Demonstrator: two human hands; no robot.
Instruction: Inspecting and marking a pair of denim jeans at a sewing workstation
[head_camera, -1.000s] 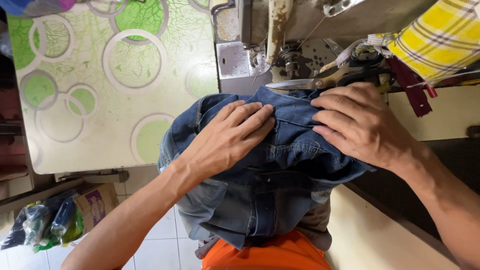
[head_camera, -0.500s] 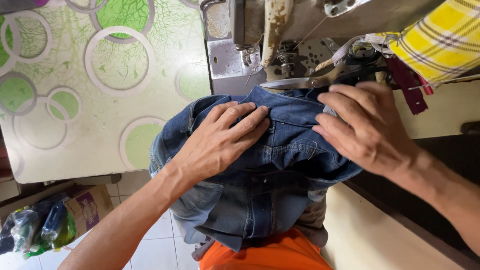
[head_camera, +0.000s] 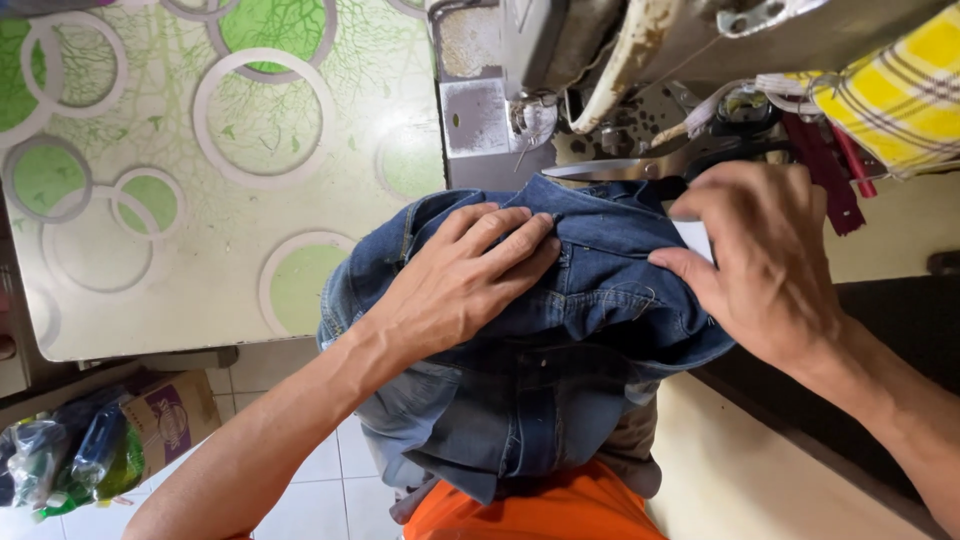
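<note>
The right hand has lifted off the denim, its fingers now pinching a white label.

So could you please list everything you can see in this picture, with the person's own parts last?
jeans: one, blue denim, bunched in the middle under both hands
sewing machine: one, grey and worn, top centre behind the jeans
scissors: one pair, metal blades, lying just behind the jeans
tablecloth: one, pale with green and white circles, upper left
checked cloth: one, yellow and white, top right
red strips: a few, dark red, below the checked cloth
box: one, brown cardboard, on the floor, lower left
bags: several, clear plastic, beside the box
orange cloth: one, bottom centre
left hand: flat on the jeans
right hand: fingers gripping the jeans' edge
</note>
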